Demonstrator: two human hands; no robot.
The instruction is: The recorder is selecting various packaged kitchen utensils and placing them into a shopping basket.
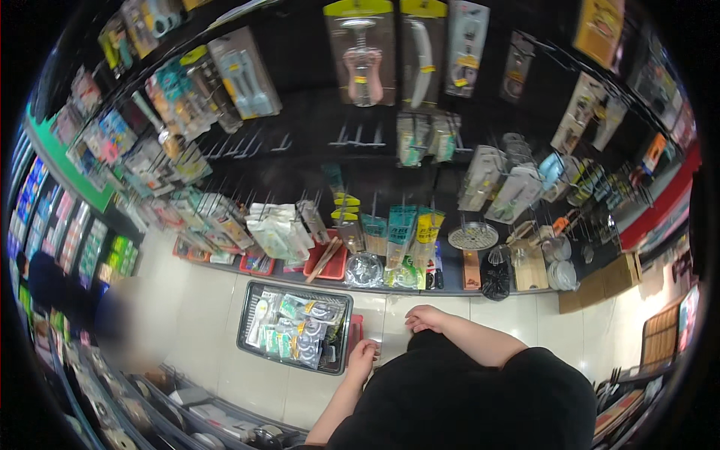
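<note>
**Loaded basket on the floor by my left hand**

The dark grey basket (300,289) sits on the pale tiled floor (206,330), in front of the black display rack and to the left of my body. Inside it, flat packages lie over one another: clear packs with rounded grey shapes and yellow spots (307,330), green-and-white packs (284,346) lower down, and a long white pack (259,318) along the left wall. Something black shows in the right corner nearest me.

My left hand (364,358) is just right of the basket, its fingers bent and close together, near a red piece (355,327) whose kind I can't make out. I cannot tell whether they pinch anything. My right hand (426,319) hangs in front of my dark shirt (465,397), its fingers loosely curled, the tips slightly apart; whether they touch something, I can't tell.

On the lowest shelf, a red tray (341,267) holds long wooden sticks (323,262). A smaller red tray (244,263) farther left holds small items too blurred to name. At the right stands a brown cardboard box (600,287), its contents hidden from me.
</note>
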